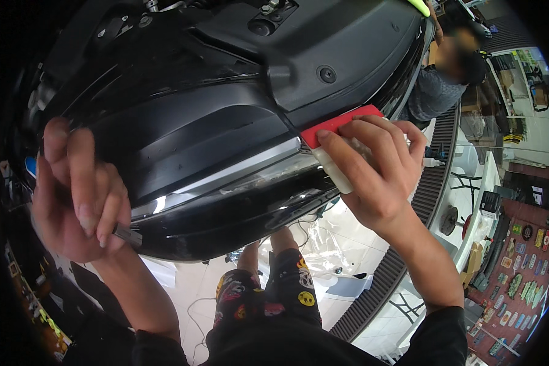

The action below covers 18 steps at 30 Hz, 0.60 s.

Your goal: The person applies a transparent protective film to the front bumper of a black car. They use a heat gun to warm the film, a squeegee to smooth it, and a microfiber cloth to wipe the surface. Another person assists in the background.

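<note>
My right hand point(378, 158) is closed round a squeegee, a flat block with a red strip point(351, 122) along its upper edge and a pale, translucent body. The squeegee rests against the black car front point(195, 140), by the end of its bright chrome trim strip point(232, 174). My left hand point(82, 195) is raised at the car's left side, slightly blurred, with its fingers bent. A slim grey metal-looking handle point(128, 235) sticks out of that hand near the wrist; its other end is hidden in the fingers.
A black plastic cover point(335, 55) with a round fastener spans the engine bay. Another person point(439, 85) in a grey top stands at the far right. Clear plastic sheeting point(329, 244) and a cable lie on the tiled floor. A white table point(479, 207) stands at right.
</note>
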Motion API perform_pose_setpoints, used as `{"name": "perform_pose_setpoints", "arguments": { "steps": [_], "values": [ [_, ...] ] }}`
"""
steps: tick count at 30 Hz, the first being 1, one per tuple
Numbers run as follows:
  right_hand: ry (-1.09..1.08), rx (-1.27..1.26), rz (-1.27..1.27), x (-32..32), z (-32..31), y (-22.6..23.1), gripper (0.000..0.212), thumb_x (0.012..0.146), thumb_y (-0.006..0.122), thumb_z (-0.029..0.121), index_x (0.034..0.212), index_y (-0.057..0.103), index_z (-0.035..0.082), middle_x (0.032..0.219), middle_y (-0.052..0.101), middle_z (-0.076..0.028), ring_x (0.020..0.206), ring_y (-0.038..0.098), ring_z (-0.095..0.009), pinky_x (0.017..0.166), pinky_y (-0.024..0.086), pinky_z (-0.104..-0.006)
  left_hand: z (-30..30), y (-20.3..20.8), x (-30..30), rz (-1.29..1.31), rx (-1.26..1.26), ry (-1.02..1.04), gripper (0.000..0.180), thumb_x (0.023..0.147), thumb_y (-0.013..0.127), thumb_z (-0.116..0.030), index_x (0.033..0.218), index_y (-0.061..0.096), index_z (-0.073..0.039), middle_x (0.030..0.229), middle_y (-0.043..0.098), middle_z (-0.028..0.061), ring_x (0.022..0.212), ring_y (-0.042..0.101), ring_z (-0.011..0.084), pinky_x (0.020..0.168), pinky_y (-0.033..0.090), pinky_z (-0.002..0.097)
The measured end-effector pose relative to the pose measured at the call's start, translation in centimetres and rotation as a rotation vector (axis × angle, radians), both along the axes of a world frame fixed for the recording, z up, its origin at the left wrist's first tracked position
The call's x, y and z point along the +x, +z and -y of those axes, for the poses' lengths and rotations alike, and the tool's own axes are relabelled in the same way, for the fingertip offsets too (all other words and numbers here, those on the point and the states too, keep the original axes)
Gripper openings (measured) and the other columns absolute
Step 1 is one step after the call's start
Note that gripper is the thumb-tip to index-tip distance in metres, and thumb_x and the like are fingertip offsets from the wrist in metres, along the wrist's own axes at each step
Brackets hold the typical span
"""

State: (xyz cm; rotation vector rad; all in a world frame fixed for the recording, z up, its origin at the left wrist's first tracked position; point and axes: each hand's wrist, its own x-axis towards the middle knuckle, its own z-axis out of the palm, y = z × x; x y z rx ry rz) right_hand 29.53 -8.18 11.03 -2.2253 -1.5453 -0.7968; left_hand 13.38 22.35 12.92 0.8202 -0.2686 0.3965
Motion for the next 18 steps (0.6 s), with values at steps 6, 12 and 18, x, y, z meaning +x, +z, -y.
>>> {"name": "perform_pose_setpoints", "arguments": {
  "steps": [6, 12, 18],
  "values": [
    [-0.115, 0.085, -0.033, 2.1, 2.5, 1.0, 0.034, 0.077, 0.073, 0.001, 0.110, 0.075, 0.009, 0.102, 0.070, -0.008, 0.098, 0.067, -0.026, 0.092, 0.045, -0.0396, -0.5, -0.5, 0.1, 0.054, -0.073, -0.054, 0.040, 0.111, 0.031, -0.018, 0.140, 0.037, 0.009, 0.076, 0.051, 0.0128, 0.041, 0.043, 0.0092, 0.035, 0.044, 0.0196],
    [-0.528, 0.745, -0.602, -2.5, 5.8, -2.4, 0.021, 0.096, 0.061, -0.001, 0.115, 0.068, -0.002, 0.100, 0.070, -0.011, 0.093, 0.067, -0.017, 0.081, 0.053, -0.0294, -0.3, -0.2, 0.4, -0.001, -0.099, -0.047, 0.026, 0.110, 0.038, -0.017, 0.124, 0.044, 0.005, 0.072, 0.049, 0.0103, 0.038, 0.043, 0.0075, 0.031, 0.041, 0.0177],
    [-0.302, 0.930, -1.464, -10.9, 6.0, -6.1, 0.026, 0.096, 0.064, 0.002, 0.122, 0.061, -0.002, 0.108, 0.066, -0.006, 0.098, 0.063, -0.011, 0.087, 0.050, -0.0247, 0.1, 0.4, 0.7, 0.001, -0.070, -0.064, 0.032, 0.111, 0.035, -0.018, 0.127, 0.046, 0.008, 0.073, 0.045, 0.0089, 0.040, 0.039, 0.0067, 0.031, 0.037, 0.0175]
  ]
}}
